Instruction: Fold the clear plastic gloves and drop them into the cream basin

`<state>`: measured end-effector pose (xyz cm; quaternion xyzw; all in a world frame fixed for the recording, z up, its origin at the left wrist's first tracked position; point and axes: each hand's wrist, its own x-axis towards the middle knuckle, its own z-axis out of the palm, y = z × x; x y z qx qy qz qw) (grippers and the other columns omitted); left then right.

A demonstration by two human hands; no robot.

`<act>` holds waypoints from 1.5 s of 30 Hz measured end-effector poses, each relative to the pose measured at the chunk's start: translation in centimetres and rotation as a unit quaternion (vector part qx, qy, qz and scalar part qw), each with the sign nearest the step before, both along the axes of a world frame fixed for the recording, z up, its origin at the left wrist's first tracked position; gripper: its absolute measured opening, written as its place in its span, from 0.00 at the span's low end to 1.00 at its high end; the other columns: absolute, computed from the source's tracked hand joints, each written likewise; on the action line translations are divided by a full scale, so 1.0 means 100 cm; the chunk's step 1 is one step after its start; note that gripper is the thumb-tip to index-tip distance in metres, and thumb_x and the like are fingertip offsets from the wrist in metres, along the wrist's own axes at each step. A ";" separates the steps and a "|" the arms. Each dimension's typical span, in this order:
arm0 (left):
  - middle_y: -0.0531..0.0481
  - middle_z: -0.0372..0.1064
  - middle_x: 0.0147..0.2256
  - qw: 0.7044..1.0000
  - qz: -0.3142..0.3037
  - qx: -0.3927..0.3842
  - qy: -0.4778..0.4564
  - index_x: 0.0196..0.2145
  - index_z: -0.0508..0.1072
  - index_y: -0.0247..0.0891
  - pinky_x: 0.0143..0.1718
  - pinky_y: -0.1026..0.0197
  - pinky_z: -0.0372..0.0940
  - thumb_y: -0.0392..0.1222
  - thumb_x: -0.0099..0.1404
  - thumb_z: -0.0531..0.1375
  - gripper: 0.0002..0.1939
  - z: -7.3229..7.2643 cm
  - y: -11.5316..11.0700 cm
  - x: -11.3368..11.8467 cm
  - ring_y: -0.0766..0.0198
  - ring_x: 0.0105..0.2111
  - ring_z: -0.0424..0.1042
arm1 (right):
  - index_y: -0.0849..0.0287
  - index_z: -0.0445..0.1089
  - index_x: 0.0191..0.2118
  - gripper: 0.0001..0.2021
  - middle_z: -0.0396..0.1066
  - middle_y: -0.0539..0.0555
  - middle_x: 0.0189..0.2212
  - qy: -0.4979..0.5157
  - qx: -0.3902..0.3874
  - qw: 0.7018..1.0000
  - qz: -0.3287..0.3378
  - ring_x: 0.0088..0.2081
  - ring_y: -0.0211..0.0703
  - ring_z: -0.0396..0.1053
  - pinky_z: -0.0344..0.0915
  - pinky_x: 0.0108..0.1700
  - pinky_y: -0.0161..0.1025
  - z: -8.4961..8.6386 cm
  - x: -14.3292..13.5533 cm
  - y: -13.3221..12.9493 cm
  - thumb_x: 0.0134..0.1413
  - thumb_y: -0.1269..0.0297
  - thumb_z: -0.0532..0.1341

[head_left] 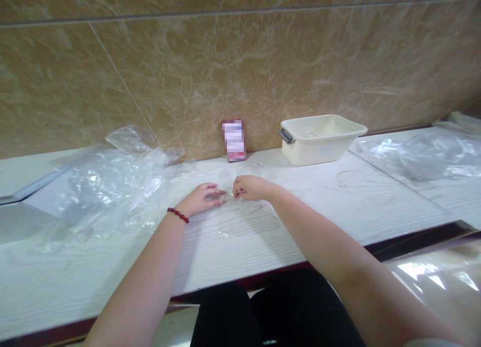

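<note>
In the head view, a thin clear plastic piece (233,219), perhaps a bag or sheet, lies on the white wood-grain table, its outline hard to make out. My right hand (251,187) has its fingers curled and pinched on the clear plastic at its upper part. Just left of that, my left hand (203,199), with a dark red bead bracelet (178,215) on its wrist, has its fingers apart. Its fingertips are at the plastic's left edge; whether they touch it is unclear.
Left of my hands spreads a heap of crumpled clear plastic (116,181), beside an open white box (26,216). A cream bin (315,151) with a grey handle holds some clear bits. A phone (234,140) leans on the marble wall. More clear plastic (424,154) lies right.
</note>
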<state>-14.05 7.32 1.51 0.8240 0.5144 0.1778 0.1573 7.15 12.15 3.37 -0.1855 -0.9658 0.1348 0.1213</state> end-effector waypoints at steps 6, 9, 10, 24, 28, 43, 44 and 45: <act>0.49 0.52 0.53 0.997 0.005 -0.007 0.083 0.44 0.67 0.50 0.52 0.52 0.41 0.59 0.50 0.52 0.24 -0.003 -0.001 0.002 0.53 0.53 0.48 | 0.60 0.72 0.30 0.13 0.64 0.53 0.31 -0.020 -0.014 1.000 -0.014 0.33 0.35 0.62 0.58 0.38 0.32 0.002 0.002 -0.003 0.38 0.78 0.54; 0.49 0.49 0.54 0.994 0.006 -0.015 0.110 0.45 0.65 0.52 0.52 0.50 0.39 0.60 0.50 0.51 0.25 -0.003 -0.001 0.002 0.51 0.54 0.45 | 0.60 0.72 0.30 0.13 0.63 0.53 0.32 -0.030 -0.012 0.999 -0.027 0.33 0.35 0.63 0.58 0.39 0.32 0.004 0.006 -0.003 0.38 0.77 0.54; 0.49 0.48 0.55 0.993 0.006 -0.017 0.113 0.46 0.64 0.52 0.52 0.49 0.38 0.60 0.51 0.51 0.25 -0.002 -0.001 0.001 0.51 0.54 0.45 | 0.59 0.72 0.30 0.12 0.64 0.54 0.31 -0.036 -0.012 0.999 -0.034 0.33 0.35 0.63 0.58 0.38 0.32 0.005 0.007 -0.003 0.39 0.76 0.54; 0.49 0.35 0.58 0.985 0.048 -0.071 0.148 0.49 0.59 0.53 0.51 0.42 0.32 0.65 0.48 0.48 0.31 -0.002 -0.003 0.005 0.44 0.56 0.30 | 0.47 0.70 0.38 0.16 0.63 0.52 0.34 -0.064 0.003 0.995 -0.082 0.38 0.41 0.60 0.55 0.43 0.37 -0.002 0.015 0.008 0.38 0.53 0.60; 0.48 0.34 0.58 0.982 0.057 -0.088 0.159 0.49 0.58 0.53 0.49 0.39 0.30 0.66 0.46 0.49 0.33 -0.001 -0.004 0.002 0.43 0.56 0.27 | 0.47 0.69 0.39 0.17 0.63 0.52 0.32 -0.086 -0.021 0.992 -0.085 0.34 0.38 0.61 0.56 0.41 0.35 -0.002 0.022 0.017 0.37 0.54 0.61; 0.46 0.35 0.58 0.984 0.028 -0.080 0.160 0.53 0.52 0.52 0.50 0.40 0.31 0.64 0.43 0.54 0.39 0.008 -0.007 -0.003 0.44 0.56 0.28 | 0.53 0.69 0.40 0.17 0.67 0.51 0.29 -0.061 -0.013 0.985 -0.164 0.30 0.35 0.62 0.56 0.33 0.30 0.011 0.038 0.021 0.41 0.57 0.58; 0.46 0.36 0.58 0.986 0.028 -0.068 0.152 0.53 0.52 0.52 0.50 0.41 0.31 0.64 0.44 0.53 0.38 0.010 -0.007 -0.002 0.45 0.56 0.29 | 0.54 0.68 0.41 0.16 0.67 0.51 0.30 -0.036 -0.005 0.976 -0.214 0.30 0.35 0.62 0.56 0.32 0.30 0.015 0.043 0.022 0.44 0.58 0.56; 0.46 0.38 0.58 0.988 0.029 -0.058 0.144 0.53 0.52 0.51 0.51 0.41 0.32 0.64 0.46 0.52 0.37 0.011 -0.006 -0.002 0.47 0.56 0.30 | 0.55 0.67 0.42 0.15 0.67 0.51 0.30 -0.016 0.001 0.962 -0.271 0.30 0.35 0.63 0.56 0.32 0.30 0.018 0.049 0.025 0.46 0.60 0.54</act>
